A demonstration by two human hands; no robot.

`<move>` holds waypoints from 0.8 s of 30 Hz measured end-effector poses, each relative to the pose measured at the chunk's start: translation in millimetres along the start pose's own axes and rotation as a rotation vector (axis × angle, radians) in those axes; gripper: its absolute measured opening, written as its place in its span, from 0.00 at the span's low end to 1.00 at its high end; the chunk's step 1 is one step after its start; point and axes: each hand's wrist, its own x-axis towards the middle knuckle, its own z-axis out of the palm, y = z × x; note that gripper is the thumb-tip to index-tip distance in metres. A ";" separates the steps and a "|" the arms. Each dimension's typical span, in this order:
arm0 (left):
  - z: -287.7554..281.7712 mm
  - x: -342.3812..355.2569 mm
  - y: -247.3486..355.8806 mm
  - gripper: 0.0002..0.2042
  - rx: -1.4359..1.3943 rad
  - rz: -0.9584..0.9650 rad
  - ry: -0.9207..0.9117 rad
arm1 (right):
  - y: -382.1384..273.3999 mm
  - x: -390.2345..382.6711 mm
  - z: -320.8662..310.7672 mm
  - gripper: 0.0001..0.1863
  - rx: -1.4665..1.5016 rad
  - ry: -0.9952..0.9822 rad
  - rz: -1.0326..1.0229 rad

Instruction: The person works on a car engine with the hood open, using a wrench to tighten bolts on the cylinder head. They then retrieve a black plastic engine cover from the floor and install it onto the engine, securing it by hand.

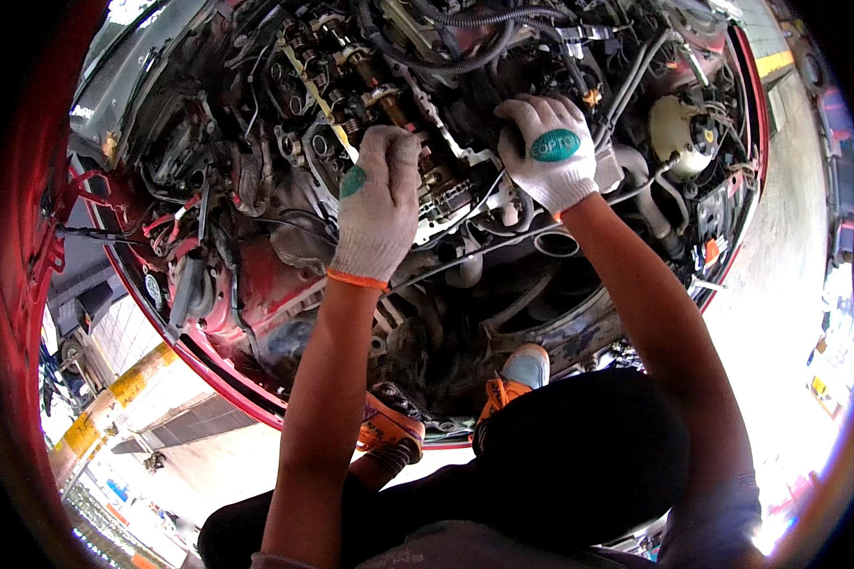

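Observation:
Both my hands wear white knit work gloves with a green oval patch and orange cuffs. My left hand (380, 201) is over the near end of an opened engine's cylinder head (321, 144), its fingers bent and pressed together. Whatever they hold, if anything, is hidden beneath the glove. A camshaft (362, 68) with dark lobes runs away from that hand, and a timing chain (449, 201) shows just right of it. At the engine's right side, my right hand (552, 154) has its fingers bent downward and the thumb apart; no held object shows.
A whitish coolant reservoir (678, 137) stands at the right of the engine bay. Black corrugated hose (465, 64) crosses at the far side. Loose red wiring (166, 228) lies at left. My shoes (527, 365) are inside the bay's near edge, bordered by a red body rim (242, 394).

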 end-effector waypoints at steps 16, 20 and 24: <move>-10.3 -16.5 -8.1 0.11 -0.392 -0.010 -0.164 | 8.8 -5.5 5.1 0.16 0.001 0.057 -0.022; -7.3 -16.2 -11.0 0.13 -0.292 -0.031 -0.077 | 7.6 -7.1 5.0 0.16 -0.022 0.048 -0.006; -7.6 -8.9 -12.1 0.12 -0.032 0.192 -0.125 | 10.1 -8.7 7.1 0.16 -0.007 0.038 -0.009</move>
